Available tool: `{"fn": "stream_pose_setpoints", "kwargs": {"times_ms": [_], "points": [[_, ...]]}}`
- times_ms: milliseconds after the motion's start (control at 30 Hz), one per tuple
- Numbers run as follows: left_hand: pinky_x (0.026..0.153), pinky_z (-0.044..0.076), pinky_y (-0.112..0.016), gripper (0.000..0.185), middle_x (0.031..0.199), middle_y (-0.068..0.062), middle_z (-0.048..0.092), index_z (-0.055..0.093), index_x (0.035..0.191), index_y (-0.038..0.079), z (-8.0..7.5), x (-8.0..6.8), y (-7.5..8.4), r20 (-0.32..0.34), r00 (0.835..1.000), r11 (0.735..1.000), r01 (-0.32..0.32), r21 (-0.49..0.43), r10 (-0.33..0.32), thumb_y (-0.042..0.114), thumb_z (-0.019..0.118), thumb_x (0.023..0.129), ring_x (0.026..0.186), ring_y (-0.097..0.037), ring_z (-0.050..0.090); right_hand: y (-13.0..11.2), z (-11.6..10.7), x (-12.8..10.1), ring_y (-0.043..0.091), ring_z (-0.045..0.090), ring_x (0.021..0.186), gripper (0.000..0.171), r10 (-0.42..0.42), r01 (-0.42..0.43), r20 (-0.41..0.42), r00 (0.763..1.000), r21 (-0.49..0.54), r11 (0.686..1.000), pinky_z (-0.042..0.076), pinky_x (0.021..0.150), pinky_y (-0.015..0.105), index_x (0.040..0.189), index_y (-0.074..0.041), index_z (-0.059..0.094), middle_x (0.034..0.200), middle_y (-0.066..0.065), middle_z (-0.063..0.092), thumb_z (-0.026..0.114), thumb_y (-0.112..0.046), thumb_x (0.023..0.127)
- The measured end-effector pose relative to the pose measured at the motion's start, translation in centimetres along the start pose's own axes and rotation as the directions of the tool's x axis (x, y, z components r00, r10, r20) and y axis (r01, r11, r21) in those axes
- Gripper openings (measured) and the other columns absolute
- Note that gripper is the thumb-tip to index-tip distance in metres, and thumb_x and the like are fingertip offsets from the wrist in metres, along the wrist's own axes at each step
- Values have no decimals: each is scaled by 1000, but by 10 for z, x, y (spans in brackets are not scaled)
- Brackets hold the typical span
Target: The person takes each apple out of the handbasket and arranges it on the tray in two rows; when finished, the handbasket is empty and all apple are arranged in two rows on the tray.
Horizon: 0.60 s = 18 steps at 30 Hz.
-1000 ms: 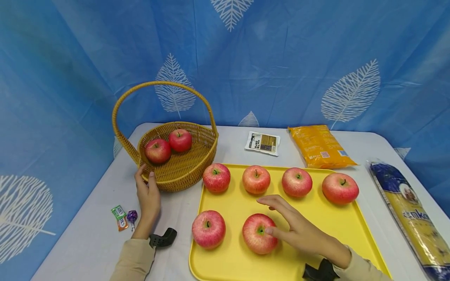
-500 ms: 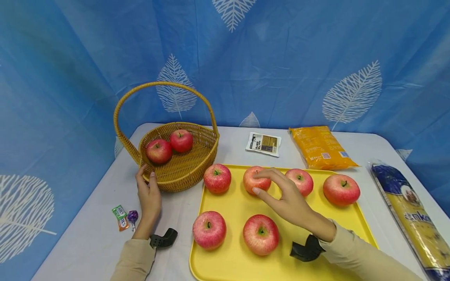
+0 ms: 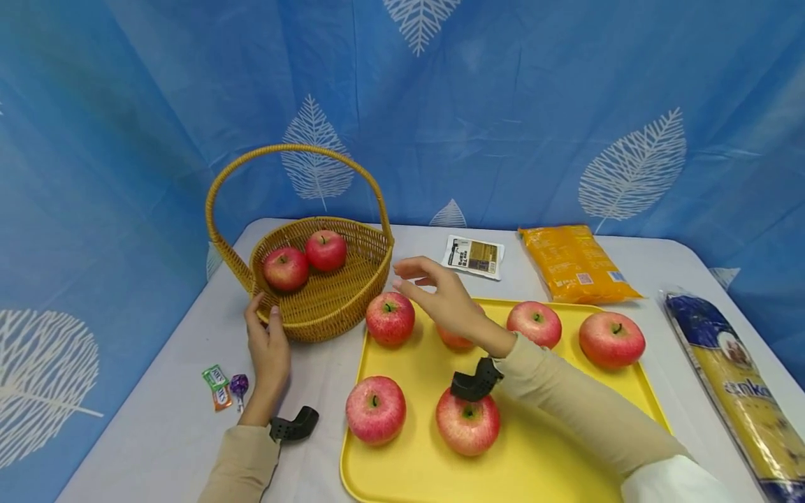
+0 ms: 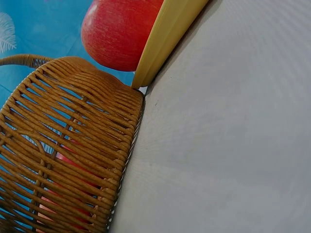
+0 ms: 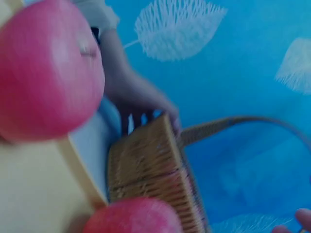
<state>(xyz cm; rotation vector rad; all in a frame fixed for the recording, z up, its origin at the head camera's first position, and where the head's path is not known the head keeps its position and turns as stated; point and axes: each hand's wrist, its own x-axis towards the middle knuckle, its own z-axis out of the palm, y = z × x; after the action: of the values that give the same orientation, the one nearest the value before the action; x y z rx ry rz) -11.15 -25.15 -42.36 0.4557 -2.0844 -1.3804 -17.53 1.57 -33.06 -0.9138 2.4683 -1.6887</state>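
My left hand [image 3: 268,353] grips the near left rim of a wicker basket [image 3: 333,325]. Two red apples [image 3: 286,269] lie inside it. My right hand [image 3: 443,297] is in the air over the back left of a yellow tray [image 3: 409,482], thumb and fingers apart, holding nothing. Just below its fingertips sits the back left apple [image 3: 390,319]. The forearm partly hides another apple [image 3: 454,339]. The left wrist view shows the basket's woven wall [image 4: 73,145] close up. In the right wrist view, the left hand [image 5: 141,92] is on the basket.
More apples sit on the tray, including a front left one [image 3: 376,411] and a right one [image 3: 612,339]. Behind it lie a small white packet [image 3: 473,257] and an orange bag [image 3: 572,262]. A long yellow-blue package [image 3: 736,377] is at right; a lollipop [image 3: 239,384] and candies [image 3: 216,385] at left.
My right hand has moved from above the front middle apple, up and left across the tray, toward the basket. The left hand and basket have stayed in place.
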Motion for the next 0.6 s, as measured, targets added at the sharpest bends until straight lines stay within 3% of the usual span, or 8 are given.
{"fn": "stream_pose_setpoints", "kwargs": {"times_ms": [133,267,600], "points": [[113,15,-43,43,147,-10,26,29,136,11,0,1,0,6,1000,1000,10,-13,-10,27,34,98,138,-22,19,8,14,25,17,57,103,29,37,-37,-19,999,42,998,45,91,34,114,-9,59,111,7,63,57,-24,89],[113,16,-43,43,147,-10,26,30,136,11,0,0,2,7,1000,1000,14,-22,-14,27,34,97,138,-22,20,17,24,48,17,55,105,33,45,-45,-16,999,13,999,44,93,34,117,-11,57,114,8,61,57,-26,88],[113,17,-43,43,147,-11,27,29,137,11,-1,0,3,9,1000,1000,9,-17,-9,27,34,97,138,-23,21,22,52,89,20,53,112,46,117,-117,55,992,1,993,45,95,34,127,-15,50,124,7,56,57,-36,87]]}}
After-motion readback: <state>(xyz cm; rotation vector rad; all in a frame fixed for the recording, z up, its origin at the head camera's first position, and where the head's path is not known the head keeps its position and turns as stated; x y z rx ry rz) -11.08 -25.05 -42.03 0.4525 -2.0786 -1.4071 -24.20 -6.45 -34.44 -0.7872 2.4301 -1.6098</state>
